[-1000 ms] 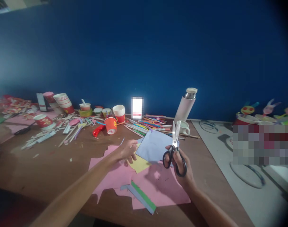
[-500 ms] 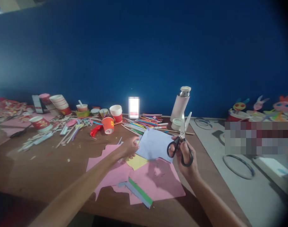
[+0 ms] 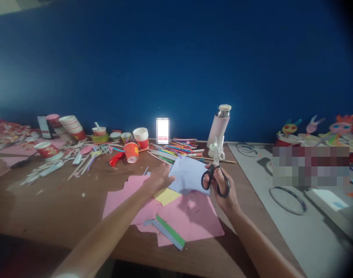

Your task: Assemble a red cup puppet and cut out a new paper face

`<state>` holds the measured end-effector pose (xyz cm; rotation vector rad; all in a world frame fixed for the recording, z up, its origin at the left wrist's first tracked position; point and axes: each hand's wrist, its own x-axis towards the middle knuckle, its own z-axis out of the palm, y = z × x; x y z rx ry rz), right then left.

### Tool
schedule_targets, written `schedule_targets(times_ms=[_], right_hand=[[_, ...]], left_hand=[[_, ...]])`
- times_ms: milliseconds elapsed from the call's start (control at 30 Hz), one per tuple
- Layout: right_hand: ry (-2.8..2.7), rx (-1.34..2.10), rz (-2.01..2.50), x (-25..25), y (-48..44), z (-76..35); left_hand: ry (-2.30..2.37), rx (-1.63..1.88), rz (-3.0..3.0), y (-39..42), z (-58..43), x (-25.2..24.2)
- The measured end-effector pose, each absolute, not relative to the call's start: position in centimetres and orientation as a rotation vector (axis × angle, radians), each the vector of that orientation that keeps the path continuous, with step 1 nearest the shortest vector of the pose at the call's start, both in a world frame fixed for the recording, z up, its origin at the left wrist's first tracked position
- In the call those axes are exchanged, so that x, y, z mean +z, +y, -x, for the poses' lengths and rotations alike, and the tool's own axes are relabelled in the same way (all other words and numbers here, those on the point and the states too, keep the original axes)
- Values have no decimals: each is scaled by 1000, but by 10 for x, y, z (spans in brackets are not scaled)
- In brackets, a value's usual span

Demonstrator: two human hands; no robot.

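Note:
A sheet of pale blue paper (image 3: 188,175) is tilted between my hands, above the other sheets. My left hand (image 3: 159,180) is closed at the paper's left edge, its thumb over the edge and its other fingers partly hidden. Black-handled scissors (image 3: 215,164) are in my right hand (image 3: 226,191), fingers through the loops and blades upward, only slightly apart. The right fingertips are at the paper's right edge; whether they pinch it is unclear. Beneath lie pink paper (image 3: 194,220), a yellow piece (image 3: 167,197) and a green strip (image 3: 170,231).
Behind the paper lies a pile of coloured sticks (image 3: 179,148), with a white flask (image 3: 218,125) to its right. Red paper cups (image 3: 131,153) and a red-handled tool (image 3: 116,158) stand and lie left of it. Decorated cups (image 3: 289,139) stand far right, beyond the grey surface (image 3: 260,173).
The scissor blades have come closer together, and my right hand has shifted slightly left and down. My left hand has turned more palm-down at the paper's edge.

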<state>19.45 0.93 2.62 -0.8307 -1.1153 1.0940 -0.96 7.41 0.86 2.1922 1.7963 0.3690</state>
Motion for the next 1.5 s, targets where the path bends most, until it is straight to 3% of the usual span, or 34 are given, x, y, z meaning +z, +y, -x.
schedule_targets(times_ms=[200,433,600,1333,1500], right_hand=[[-1188,1070,893,22,10,-194],[-1200,921,945,23,16,-202],[-1173,890,981,20,23,-203],[-1399,1451,974,23,8,-186],[-1326,1537,881,18,2,-186]], left_hand=[[1689,474,-2133,82,1,7],[1388,907,-1936,65,27,50],[1149,1177,-1470,61,57,66],[634,824,-894,36,43,51],[631,920,-832,41,45,48]])
